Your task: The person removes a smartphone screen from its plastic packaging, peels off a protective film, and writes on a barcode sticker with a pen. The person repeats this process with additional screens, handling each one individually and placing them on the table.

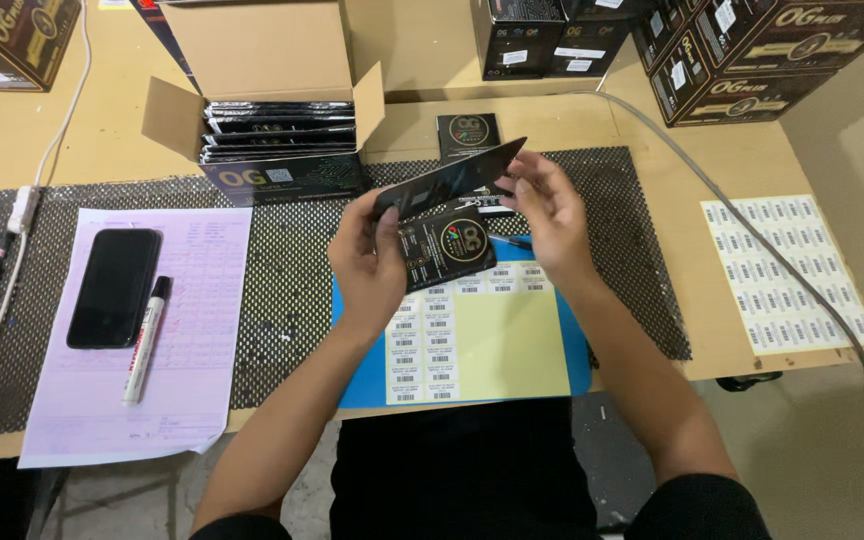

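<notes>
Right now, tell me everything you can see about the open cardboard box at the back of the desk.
The open cardboard box is plain brown corrugated card, with its flaps folded outward and its open side tipped toward the person. Inside stands a tight row of flat, glossy black packets on edge. The front packet shows a dark printed face with a round logo. The box rests on the wooden desk, its front edge at the black mesh mat. Neither hand touches it; both hold a small black package nearer the person.

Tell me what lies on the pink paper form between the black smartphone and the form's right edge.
In the head view, a white marker pen with a black cap lies there, just right of the black smartphone on the pink paper form.
</notes>
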